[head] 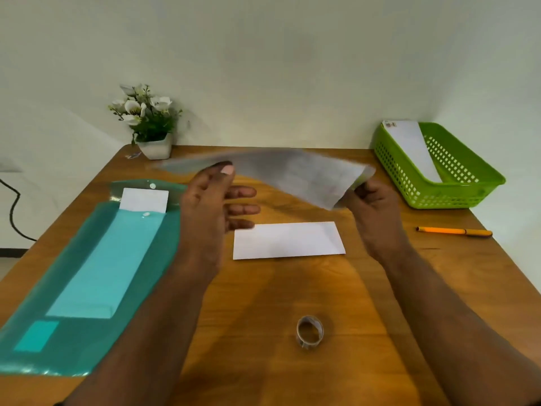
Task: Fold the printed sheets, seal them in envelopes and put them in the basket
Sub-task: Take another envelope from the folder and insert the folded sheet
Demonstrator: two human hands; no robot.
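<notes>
A printed sheet (295,171), blurred by motion, hangs in the air above the table's middle. My right hand (371,212) grips its right corner. My left hand (216,197) touches its left part with the thumb on the paper and the fingers stretched out straight below. A white envelope (288,240) lies flat on the table under the sheet. The green basket (456,197) stands at the back right with one white envelope (412,148) leaning inside it.
A teal plastic folder (87,273) with white paper (145,200) sticking out lies at the left. A tape roll (309,332) stands near the front edge. An orange pen (455,231) lies at the right, a flower pot (155,146) at the back left.
</notes>
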